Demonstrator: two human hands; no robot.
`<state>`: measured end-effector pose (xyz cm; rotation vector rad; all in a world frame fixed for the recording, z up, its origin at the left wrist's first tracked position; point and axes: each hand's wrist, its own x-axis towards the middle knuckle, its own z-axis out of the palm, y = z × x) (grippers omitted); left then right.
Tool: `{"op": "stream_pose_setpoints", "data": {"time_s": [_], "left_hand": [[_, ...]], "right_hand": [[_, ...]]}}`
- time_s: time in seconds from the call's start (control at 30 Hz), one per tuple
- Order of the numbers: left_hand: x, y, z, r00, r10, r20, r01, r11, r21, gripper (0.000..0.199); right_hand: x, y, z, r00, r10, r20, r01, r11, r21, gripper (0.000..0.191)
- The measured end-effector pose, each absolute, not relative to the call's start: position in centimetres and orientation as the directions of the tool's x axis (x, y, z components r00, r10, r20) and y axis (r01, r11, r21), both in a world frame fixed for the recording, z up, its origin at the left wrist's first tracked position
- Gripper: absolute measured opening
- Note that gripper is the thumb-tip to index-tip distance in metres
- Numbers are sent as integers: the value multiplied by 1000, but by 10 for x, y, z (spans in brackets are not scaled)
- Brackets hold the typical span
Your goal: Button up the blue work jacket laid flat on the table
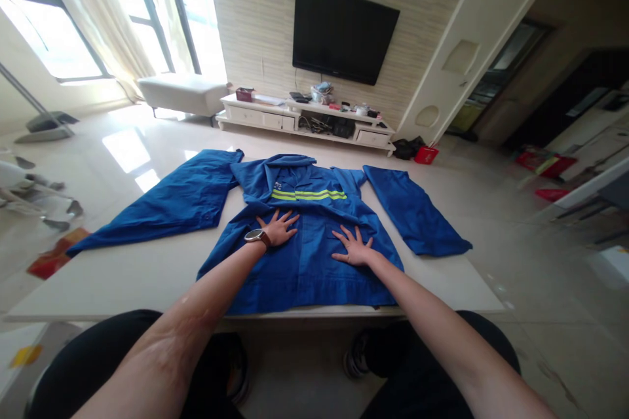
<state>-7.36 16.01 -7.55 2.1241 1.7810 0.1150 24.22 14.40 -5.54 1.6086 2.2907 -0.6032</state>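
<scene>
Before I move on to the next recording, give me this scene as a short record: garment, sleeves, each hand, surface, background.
Garment: blue jacket, spread out, yellow stripes across the chest
Sleeves: laid out to either side
Left hand: on the jacket, fingers spread, watch on the wrist
Right hand: on the jacket, fingers spread
Held: nothing in either hand
Surface: white table, under the jacket
Background: television on the wall, low cabinet beneath it

Blue jacket (314,281), two yellow-green stripes (314,197)
White table (132,285), black television (344,33), beige wall (255,19) finely streaked (the curtains (98,13) plain cream).
</scene>
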Motion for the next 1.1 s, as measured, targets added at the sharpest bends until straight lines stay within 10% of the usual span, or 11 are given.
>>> {"op": "stream_pose_setpoints", "data": {"time_s": [0.3, 0.43, 0.53, 1.1], "left_hand": [[-101, 119, -50, 226, 962, -149, 887, -141, 439, 68], [-181, 117, -39, -239, 961, 137, 934, 188, 305, 62], [-243, 113, -46, -403, 915, -23, 902, 402, 156, 71], [-187, 28, 1, -186, 972, -141, 982, 185, -22, 45]], "right_hand": [[263, 120, -58, -457, 771, -442, 889, 407, -210, 96], [265, 120, -63, -460, 777, -430, 888, 410, -208, 96], [264, 121, -64, -454, 777, -436, 890, 413, -192, 96], [232, 78, -17, -566, 801, -196, 825, 553, -120, 61]]}}
